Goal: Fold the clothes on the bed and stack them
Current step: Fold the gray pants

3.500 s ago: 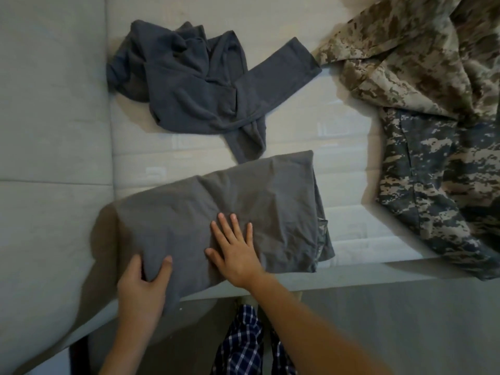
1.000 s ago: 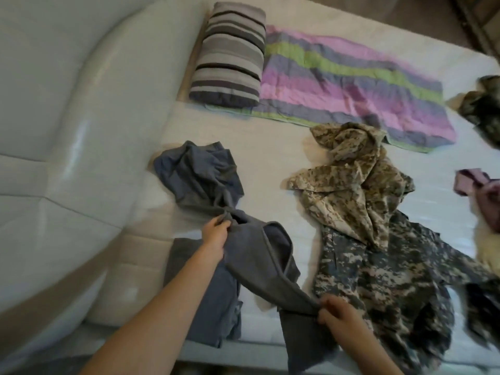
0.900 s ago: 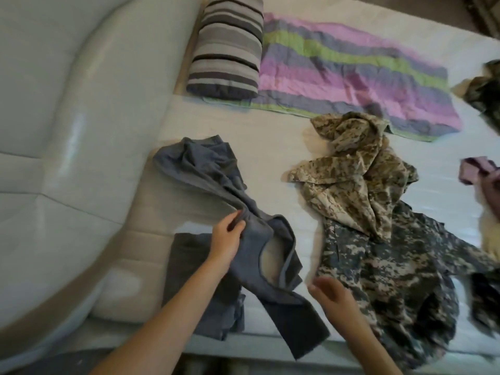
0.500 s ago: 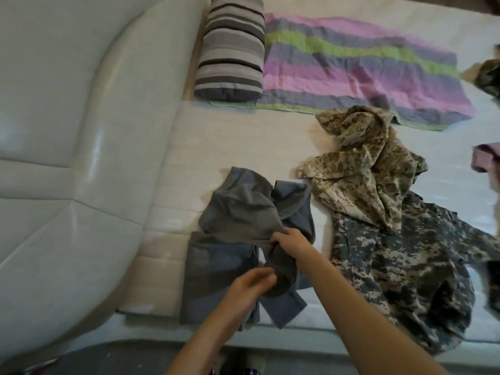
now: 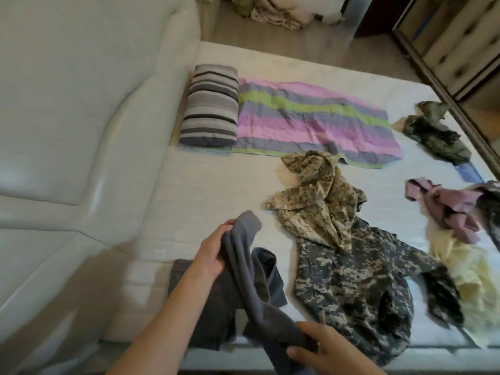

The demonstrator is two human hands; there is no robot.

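A dark grey long-sleeved garment (image 5: 244,269) is stretched between my two hands above the near edge of the bed (image 5: 211,185). My left hand (image 5: 213,251) grips its upper end. My right hand (image 5: 319,350) grips its lower end near the bottom of the view. Under it lies a folded grey garment (image 5: 194,304), partly hidden by my left arm and the hanging cloth. Two camouflage garments lie crumpled to the right, a tan one (image 5: 316,201) and a darker one (image 5: 351,288).
A striped pillow (image 5: 209,104) and a pink, green and purple striped blanket (image 5: 311,117) lie at the far side. A dark camouflage piece (image 5: 433,133), a mauve garment (image 5: 446,207) and a pale yellow cloth (image 5: 465,272) lie at right. A padded headboard (image 5: 67,131) runs along the left.
The grey garment, bunched on the folded one half a second ago, is now lifted and stretched out. My left hand moved up and away, my right hand toward me.
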